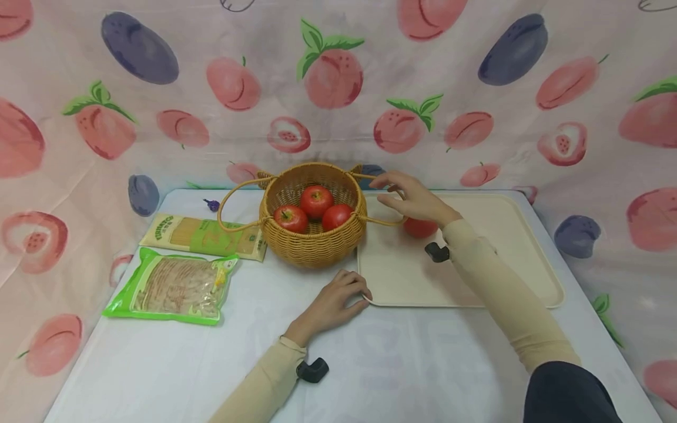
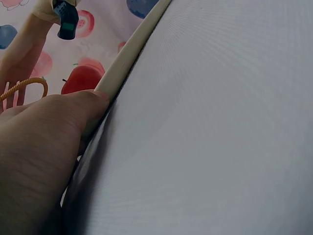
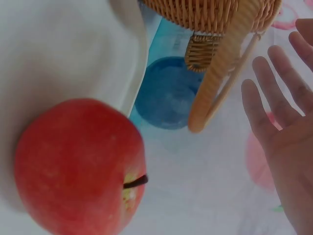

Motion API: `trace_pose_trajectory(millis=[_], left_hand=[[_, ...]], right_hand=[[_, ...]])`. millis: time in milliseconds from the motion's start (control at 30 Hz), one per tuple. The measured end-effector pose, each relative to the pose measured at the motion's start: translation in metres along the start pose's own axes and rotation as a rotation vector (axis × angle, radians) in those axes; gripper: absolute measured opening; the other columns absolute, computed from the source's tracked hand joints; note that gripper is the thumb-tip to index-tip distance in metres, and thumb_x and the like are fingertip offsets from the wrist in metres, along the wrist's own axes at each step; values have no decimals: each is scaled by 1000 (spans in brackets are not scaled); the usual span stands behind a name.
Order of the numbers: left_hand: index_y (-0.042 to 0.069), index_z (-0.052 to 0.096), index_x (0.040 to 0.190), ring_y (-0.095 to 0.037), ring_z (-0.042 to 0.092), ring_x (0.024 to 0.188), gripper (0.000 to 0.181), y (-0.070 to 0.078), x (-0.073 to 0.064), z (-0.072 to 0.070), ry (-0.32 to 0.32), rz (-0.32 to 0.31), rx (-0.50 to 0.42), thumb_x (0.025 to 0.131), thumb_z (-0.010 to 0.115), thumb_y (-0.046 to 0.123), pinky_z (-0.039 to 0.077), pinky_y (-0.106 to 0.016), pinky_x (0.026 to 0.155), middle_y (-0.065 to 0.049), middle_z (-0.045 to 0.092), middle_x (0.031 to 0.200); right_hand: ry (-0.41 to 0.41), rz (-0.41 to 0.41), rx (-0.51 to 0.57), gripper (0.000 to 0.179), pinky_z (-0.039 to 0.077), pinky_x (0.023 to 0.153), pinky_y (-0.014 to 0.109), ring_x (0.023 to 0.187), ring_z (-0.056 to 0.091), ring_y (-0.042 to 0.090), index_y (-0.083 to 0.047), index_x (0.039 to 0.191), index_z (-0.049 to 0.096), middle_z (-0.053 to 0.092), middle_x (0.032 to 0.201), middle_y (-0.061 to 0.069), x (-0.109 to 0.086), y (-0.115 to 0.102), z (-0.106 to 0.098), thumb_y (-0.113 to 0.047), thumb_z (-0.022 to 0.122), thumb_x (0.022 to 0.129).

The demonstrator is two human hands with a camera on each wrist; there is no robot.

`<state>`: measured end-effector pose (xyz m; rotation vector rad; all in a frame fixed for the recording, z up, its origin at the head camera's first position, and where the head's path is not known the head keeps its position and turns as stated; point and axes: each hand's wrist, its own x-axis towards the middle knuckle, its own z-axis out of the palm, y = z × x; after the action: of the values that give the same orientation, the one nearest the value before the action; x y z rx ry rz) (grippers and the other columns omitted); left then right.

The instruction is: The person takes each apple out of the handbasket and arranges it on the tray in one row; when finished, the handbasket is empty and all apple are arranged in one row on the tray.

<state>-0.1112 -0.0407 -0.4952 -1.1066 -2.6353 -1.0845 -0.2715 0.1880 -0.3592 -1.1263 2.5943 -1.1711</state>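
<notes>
My left hand is at the near left corner of a cream tray, fingers bent. In the left wrist view its thumb lies against the tray's rim. My right hand hovers over the right handle of a wicker basket. Its fingers are spread and hold nothing; in the right wrist view they are apart from the handle. Three red apples lie in the basket. Another red apple sits on the tray under my right wrist.
Left of the basket lie a pack of noodles and a green-edged bag of brownish food. Behind them is a small purple item. A fruit-print cloth hangs at the table's back. The basket's other handle sticks out left.
</notes>
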Motion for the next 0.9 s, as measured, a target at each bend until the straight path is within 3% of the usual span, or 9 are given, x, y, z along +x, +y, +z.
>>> trace_pose_trajectory(millis=[200,433,900], left_hand=[[28,65,97,-4,44,103,7,0,0,-1,-14,-16,-1,90,63,28,44,-25,93,14,55,104],[27,66,96,-5,45,102,7,0,0,-1,1,-2,2,90,64,25,45,-25,92,12,55,103],[24,66,97,-7,45,103,8,1,1,-3,-1,7,-3,89,65,23,45,-26,92,10,56,103]], right_hand=[[-10,-19,-6,31,44,103,46,115,53,22,-11,123,56,59,121,3,7,-15,3,-20,59,94],[-14,-57,-15,30,45,100,50,113,54,32,-9,121,57,58,120,8,14,-11,9,-18,59,93],[-8,-120,-52,28,44,102,47,113,54,24,-6,119,59,59,119,5,25,-18,17,-16,60,93]])
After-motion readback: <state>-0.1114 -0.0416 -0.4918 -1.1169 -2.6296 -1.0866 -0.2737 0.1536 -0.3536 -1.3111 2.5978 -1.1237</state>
